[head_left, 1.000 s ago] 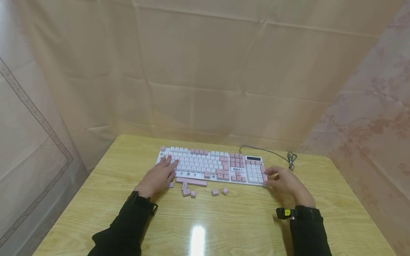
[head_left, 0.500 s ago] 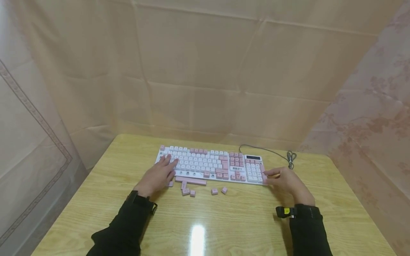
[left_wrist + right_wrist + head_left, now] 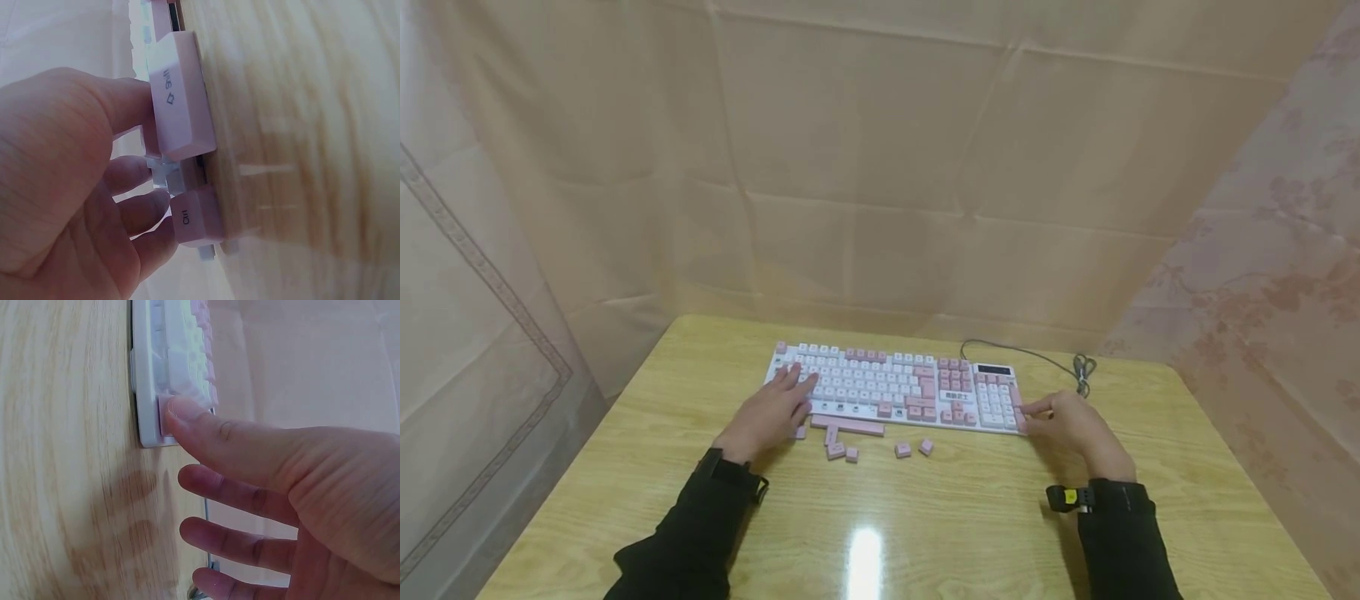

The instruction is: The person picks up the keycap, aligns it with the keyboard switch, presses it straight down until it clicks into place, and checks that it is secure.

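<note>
A pink and white keyboard [image 3: 865,385] lies across the table. My left hand [image 3: 769,412] rests on its left end, fingers spread over the keys; bare switches show along the bottom row. At the keyboard's right end, the thumb and index finger of my right hand [image 3: 1071,425] pinch a pink keycap at the number pad's lower corner. In the right wrist view, the thumb presses on this keycap [image 3: 164,414], the index finger is hidden, and the other fingers extend loosely. Close by the left hand, a Shift keycap [image 3: 178,97] and a Ctrl keycap [image 3: 197,215] lie loose.
In front of the keyboard lie a long pink spacebar [image 3: 848,426] and several small pink keycaps [image 3: 903,450] on the wooden table [image 3: 970,517]. A bundled cable [image 3: 1082,373] sits at the back right. Beige cloth [image 3: 865,167] hangs behind the table.
The right hand's fingers have drawn slightly closer together at the keyboard's right edge. My left hand stays where it was, and the loose keycaps have not moved.
</note>
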`<state>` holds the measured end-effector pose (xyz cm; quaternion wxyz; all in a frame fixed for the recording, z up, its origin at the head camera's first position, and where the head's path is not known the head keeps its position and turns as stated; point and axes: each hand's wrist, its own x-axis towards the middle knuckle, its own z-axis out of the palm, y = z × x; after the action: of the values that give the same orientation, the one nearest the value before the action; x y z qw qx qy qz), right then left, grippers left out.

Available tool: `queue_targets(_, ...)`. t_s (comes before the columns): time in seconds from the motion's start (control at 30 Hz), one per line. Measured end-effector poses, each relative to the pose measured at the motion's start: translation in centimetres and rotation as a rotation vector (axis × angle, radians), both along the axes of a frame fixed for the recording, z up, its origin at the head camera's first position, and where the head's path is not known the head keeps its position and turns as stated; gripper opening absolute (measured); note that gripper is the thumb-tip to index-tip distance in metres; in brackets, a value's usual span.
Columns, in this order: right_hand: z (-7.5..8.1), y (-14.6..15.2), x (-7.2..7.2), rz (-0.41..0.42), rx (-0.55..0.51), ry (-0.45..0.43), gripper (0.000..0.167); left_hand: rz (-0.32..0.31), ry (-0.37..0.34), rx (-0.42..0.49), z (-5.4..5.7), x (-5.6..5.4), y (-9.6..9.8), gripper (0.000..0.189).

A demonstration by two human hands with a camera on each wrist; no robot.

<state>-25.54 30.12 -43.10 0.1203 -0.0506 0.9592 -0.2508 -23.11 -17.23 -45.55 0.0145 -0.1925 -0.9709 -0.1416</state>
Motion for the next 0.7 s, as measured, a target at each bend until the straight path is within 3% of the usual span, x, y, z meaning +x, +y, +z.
queue_targets(0.37,-0.09,0.27,0.10,0.012,-0.006,-0.014,0.038,-0.015,0.009,0.019,-0.10,0.08,-0.04,0.050)
queue_targets(0.57,-0.26,0.32,-0.03,0.077,-0.042,0.030,0.032,-0.005,0.010,0.025,-0.41,0.00,-0.04,0.051)
queue_targets(0.7,-0.33,0.11,-0.35,0.115,-0.060,0.054,0.038,-0.004,0.025,0.019,-0.32,0.05,-0.06,0.050)
